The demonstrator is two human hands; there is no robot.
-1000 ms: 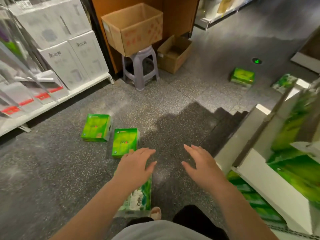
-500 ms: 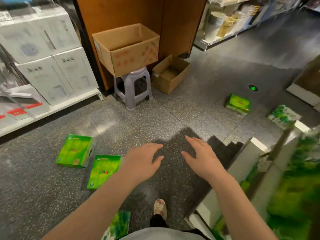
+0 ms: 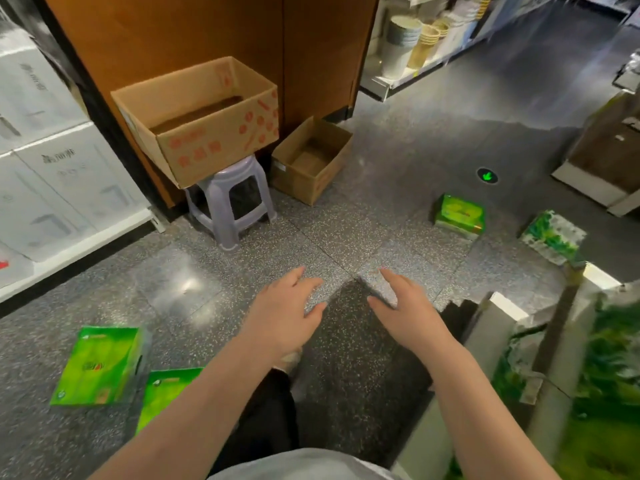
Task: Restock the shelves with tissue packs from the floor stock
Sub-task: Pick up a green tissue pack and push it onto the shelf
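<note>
While green tissue packs [image 3: 98,365] lie on the floor, left hand [image 3: 282,315] and right hand [image 3: 408,311] hover outstretched, empty, fingers spread.

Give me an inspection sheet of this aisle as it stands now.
Surface: grey speckled stone floor, glossy, with a green arrow marker.
Job's things: four green tissue packs on the floor, two near left, two far right; more green packs on the white shelf unit at right.
Clutter: large open cardboard box on a lilac plastic stool; smaller open cardboard box on the floor beside it.
Grippers: left hand and right hand both open, holding nothing.
Cables: nothing seen.
Surroundings: white boxed goods on left shelf; stacked cups beyond.
</note>
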